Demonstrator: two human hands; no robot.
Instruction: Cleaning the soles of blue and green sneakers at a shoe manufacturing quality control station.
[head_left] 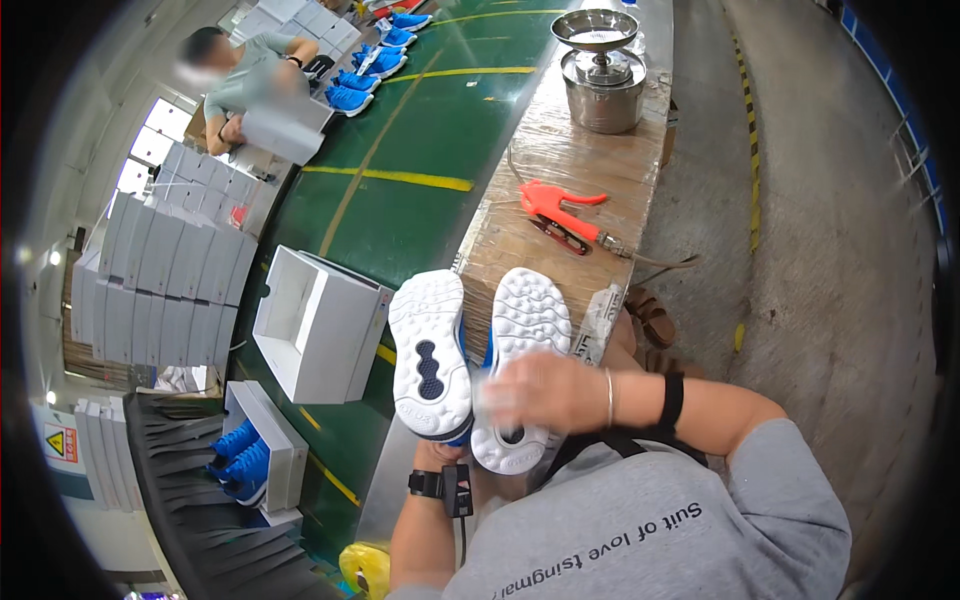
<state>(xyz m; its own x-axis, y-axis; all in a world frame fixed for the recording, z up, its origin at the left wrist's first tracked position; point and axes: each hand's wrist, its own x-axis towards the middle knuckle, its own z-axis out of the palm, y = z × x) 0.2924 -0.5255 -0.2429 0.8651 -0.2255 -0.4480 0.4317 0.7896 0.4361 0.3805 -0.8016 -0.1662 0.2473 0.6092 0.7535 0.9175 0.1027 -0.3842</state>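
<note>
Two blue sneakers with white soles are turned soles up in front of me, side by side at the near end of the wrapped bench. My left hand (440, 456) is closed on the heel end of the left sneaker (428, 320); most of its fingers are hidden beneath the shoe. Across the heel half of the right sneaker (530, 310) lies my right hand (555, 392), smeared by motion. Its fingertips touch the white sole, and something pale and blurred there cannot be made out. What supports the right sneaker from below is out of sight.
An orange air blow gun (560, 208) with a hose lies on the bench (540, 140), below a steel pot-and-dish stand (604, 90). Left runs a green conveyor (420, 130) carrying an open white box (325, 330), a box of blue sneakers (285, 440) and more sneakers. A person works across it.
</note>
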